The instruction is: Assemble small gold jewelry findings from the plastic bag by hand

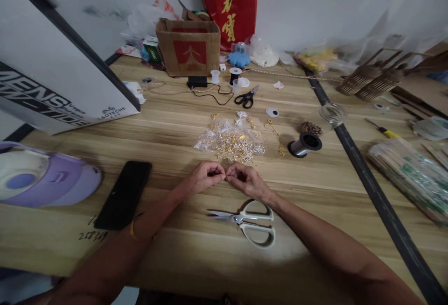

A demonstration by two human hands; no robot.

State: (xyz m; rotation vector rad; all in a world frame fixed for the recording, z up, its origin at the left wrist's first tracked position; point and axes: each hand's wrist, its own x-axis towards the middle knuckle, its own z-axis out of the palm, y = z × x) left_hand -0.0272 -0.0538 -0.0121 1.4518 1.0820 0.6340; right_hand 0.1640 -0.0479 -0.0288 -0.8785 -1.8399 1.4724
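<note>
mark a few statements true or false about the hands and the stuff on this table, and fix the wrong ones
1. The left hand and right hand meet at a tiny item. True.
2. The right hand is gripping the light-handled scissors. False: those scissors lie on the table.
3. A pile of gold and silver pieces lies just beyond the hands. True.
4. The black-handled scissors are inside the cardboard box. False: they lie on the table, outside the box.
5. The black phone lies to the left of the left hand. True.
</note>
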